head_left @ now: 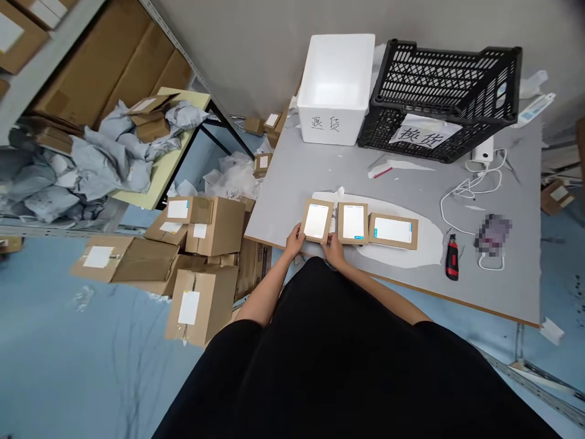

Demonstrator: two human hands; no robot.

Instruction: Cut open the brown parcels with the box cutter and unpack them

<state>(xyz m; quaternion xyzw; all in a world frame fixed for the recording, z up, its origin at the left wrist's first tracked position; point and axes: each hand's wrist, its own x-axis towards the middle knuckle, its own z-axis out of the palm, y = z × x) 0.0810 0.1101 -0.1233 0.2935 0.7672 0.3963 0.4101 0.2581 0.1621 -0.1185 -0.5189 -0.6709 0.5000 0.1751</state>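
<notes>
At the table's front edge I grip a small cardboard box (316, 220) with a white label on top. My left hand (295, 240) closes on its left side, and my right hand (334, 249) on its lower right corner. Just right of it lies a second labelled cardboard box (353, 224), near my right hand. A third, longer labelled box (393, 231) touches that one on its right. All three sit partly on a white sheet (429, 241) on the grey tabletop.
A white bin (336, 85) and a black plastic crate (439, 97) stand at the back. A red-and-black utility knife (451, 258) and white cable (461, 188) lie to the right. Stacked cartons (201, 292) and a side table (180, 146) heaped with grey parcels (98, 161) are on the left.
</notes>
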